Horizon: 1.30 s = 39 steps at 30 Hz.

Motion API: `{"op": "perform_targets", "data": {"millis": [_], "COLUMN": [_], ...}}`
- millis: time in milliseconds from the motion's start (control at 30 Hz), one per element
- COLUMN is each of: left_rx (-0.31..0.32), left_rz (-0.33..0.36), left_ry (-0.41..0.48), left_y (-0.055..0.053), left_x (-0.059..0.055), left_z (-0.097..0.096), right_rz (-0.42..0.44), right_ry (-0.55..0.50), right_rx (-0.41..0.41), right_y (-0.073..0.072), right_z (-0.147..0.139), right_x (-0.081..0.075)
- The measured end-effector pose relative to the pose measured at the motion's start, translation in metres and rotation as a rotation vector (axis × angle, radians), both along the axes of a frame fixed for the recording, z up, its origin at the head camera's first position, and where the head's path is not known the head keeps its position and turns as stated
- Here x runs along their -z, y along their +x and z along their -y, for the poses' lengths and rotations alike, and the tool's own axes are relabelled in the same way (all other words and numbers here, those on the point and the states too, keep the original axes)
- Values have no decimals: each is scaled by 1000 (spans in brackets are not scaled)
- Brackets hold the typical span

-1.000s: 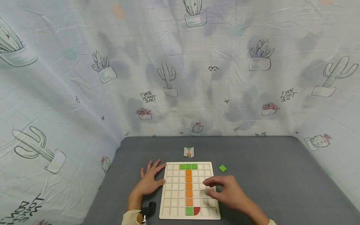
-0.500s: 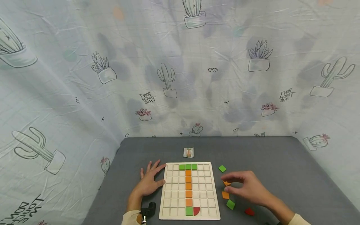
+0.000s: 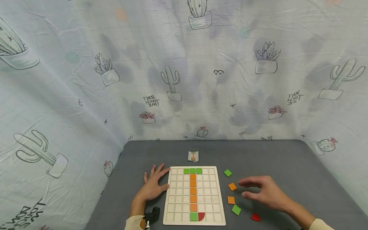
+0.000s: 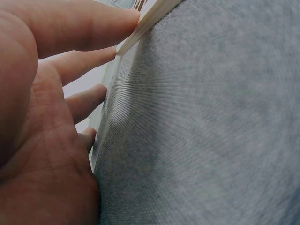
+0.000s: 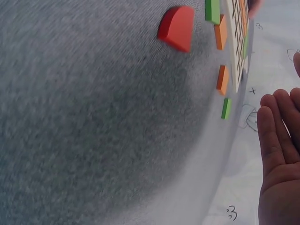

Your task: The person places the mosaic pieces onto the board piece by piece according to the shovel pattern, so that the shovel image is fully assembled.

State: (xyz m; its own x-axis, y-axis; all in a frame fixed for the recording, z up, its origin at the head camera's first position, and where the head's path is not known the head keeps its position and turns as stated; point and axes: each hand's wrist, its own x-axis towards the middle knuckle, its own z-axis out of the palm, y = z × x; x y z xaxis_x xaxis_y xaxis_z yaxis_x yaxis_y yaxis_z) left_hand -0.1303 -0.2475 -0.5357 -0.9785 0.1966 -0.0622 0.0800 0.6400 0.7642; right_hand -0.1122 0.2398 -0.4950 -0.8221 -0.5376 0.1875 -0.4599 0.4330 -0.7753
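Note:
On the grey table lies a cream gridded board. Three green square tiles sit in its top row, with a column of several orange tiles below. At the column's foot are a green tile and a red quarter-circle tile. My left hand rests spread at the board's left edge, thumb and index finger touching it. Right of the loose tiles, my right hand hovers with nothing in it, thumb and fingers apart. Nearest it are two loose orange tiles.
Right of the board also lie two loose green tiles and a loose red quarter-circle tile. Behind the board is a small card with a printed grid pattern. A cactus-print cloth hangs around the table.
My right hand has moved right, off the board and past the loose tiles, which now show uncovered. My left hand and the tiles on the board stay put.

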Motion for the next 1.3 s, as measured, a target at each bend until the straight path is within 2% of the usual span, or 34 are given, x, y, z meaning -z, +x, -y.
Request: {"op": "perform_targets", "data": {"millis": [167, 600, 1067, 1300], "left_rx": [-1, 19, 17, 2], "left_rz": [0, -1, 6, 6], "left_ry": [2, -2, -3, -2], "left_y": [0, -2, -2, -2], "left_x": [0, 0, 1, 3], "left_z": [-1, -1, 0, 1], "right_rz": [-25, 4, -84, -12], "right_ry": [-1, 3, 1, 75], "right_rx": [13, 12, -6, 23], "right_y": [-3, -13, -25, -33], "right_z": [-4, -1, 7, 9], "right_x": [2, 15, 31, 34]}}
